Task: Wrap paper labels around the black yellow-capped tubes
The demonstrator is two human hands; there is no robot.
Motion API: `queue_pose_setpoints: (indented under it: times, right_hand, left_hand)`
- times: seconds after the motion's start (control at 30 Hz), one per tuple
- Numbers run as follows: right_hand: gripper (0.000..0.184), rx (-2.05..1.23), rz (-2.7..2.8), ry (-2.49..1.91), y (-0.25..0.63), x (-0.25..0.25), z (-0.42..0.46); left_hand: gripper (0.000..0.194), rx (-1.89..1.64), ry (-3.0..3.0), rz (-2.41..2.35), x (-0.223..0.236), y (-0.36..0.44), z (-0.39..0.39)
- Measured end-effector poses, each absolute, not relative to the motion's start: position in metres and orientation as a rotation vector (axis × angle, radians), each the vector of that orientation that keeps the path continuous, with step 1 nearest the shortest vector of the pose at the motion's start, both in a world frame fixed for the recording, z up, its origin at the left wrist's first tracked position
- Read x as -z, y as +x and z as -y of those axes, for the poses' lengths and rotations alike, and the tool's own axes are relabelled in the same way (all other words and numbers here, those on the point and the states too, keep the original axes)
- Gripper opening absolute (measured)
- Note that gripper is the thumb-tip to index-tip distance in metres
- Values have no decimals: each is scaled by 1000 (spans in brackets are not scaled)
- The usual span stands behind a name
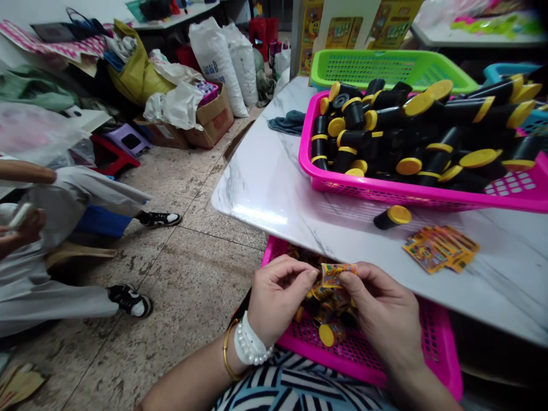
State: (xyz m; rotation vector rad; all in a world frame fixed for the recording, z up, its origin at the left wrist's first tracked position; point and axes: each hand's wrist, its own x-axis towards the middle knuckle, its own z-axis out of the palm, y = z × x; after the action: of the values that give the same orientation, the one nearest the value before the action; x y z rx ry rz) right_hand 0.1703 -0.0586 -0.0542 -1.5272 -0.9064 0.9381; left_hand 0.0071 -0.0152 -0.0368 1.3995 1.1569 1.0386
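Note:
Both hands pinch a small colourful sticker label [338, 273] between them, just below the table's edge. My left hand [276, 297] grips its left end with thumb and forefinger; my right hand [385, 311] grips its right end. Under the hands a pink basket [432, 342] rests on my lap, holding a few labelled tubes with yellow caps [331, 332]. On the marble table [274, 182] lie one black tube with a yellow cap [391, 217] and a small stack of labels [440, 248].
A large pink basket [411, 197] full of black yellow-capped tubes sits on the table, a green basket [385, 68] behind it. Another seated person [51, 257] is at left with feet on the floor. Boxes, sacks and stools crowd the far floor.

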Motion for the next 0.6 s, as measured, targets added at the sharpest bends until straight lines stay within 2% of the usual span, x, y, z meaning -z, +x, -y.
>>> queue_pose_setpoints:
  times: [0.4, 0.6]
  right_hand:
    - [16, -779, 1235, -1474, 164, 51, 52]
    - [18, -813, 1089, -1481, 163, 52, 50]
  left_hand:
    - [6, -980, 1254, -1101, 47, 2, 11]
    - [8, -1076, 1215, -1189, 44, 0, 13]
